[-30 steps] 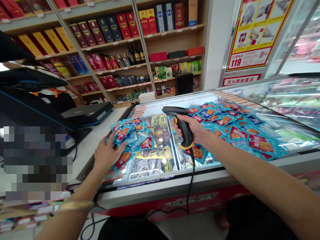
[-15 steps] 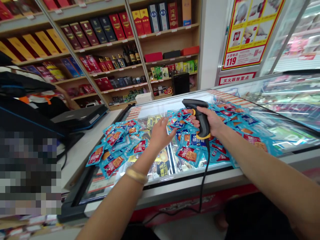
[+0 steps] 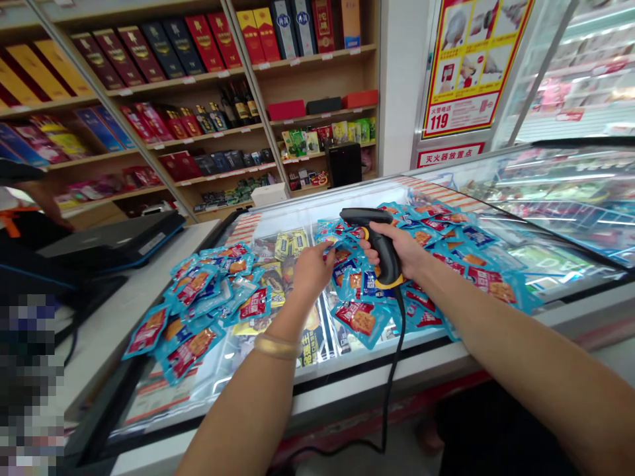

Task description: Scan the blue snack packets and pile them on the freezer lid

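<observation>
Black-and-yellow scanner point(image 3: 385, 256), blue packets point(image 3: 362, 318) mostly red-panelled, strip point(image 3: 437, 192) seemingly striped orange and white.

Your hands: two, one left hand point(image 3: 312, 272) and one right hand point(image 3: 404, 251).
Scanner point(image 3: 385, 256): you have one.
Cable point(image 3: 388, 390): one.
Bracelet point(image 3: 276, 346): you wear one.
Packets point(image 3: 360, 318): they overlap, so you cannot count them exactly; you can count two heaps, left heap point(image 3: 198, 285) and right heap point(image 3: 425, 237).
Tall maroon boxes point(image 3: 116, 58): you see three.
Dark blue boxes point(image 3: 161, 51) beside: two.
Flat boxes point(image 3: 323, 105): three.
White box point(image 3: 269, 194): one.
Poster with 119 point(image 3: 476, 66): one.
</observation>
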Tool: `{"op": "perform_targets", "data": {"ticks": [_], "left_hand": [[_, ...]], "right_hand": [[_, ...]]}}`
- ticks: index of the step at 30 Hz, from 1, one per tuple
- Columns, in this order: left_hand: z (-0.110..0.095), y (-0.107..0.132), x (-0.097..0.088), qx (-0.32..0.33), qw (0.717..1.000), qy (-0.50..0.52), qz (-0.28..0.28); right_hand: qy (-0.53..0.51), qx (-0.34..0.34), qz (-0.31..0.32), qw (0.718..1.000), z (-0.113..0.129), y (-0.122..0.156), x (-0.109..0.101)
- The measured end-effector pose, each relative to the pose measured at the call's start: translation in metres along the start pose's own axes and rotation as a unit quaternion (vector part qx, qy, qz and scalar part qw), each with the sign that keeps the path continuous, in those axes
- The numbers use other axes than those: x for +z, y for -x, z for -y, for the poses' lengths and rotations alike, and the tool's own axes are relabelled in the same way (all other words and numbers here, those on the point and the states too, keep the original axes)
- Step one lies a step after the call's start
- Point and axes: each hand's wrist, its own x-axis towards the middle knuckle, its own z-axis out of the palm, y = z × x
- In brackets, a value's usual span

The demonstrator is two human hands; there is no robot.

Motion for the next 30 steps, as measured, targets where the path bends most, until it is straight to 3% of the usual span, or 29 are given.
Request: {"op": "perform_targets", "data": {"ticks": [3, 7, 10, 18, 30], "left_hand": [[0.006, -0.004, -0.004, -0.086, 0.984, 0.14, -0.074], [0.006, -0.007, -0.002, -0.164, 0.885, 0.428, -0.079], [0.001, -0.006, -0.001, -0.162, 0.839, 0.515, -0.068], [-0.003, -0.002, 0.003, -0.124, 0.834, 0.536, -0.041], [-0.004, -0.002, 0.003, -0.123, 0.837, 0.532, -0.043]], "right_hand": [[0.007, -0.007, 0.009, 1.0, -0.001, 0.0, -0.002], [0.017, -0.003, 0.014, 1.0, -0.001, 0.002, -0.001], [0.021, 0.007, 0.011, 1.0, 0.0, 0.004, 0.002], [0.043, 0.024, 0.003, 0.999, -0.002, 0.002, 0.0], [0.032, 0.027, 0.002, 0.999, -0.001, 0.004, 0.003]]}}
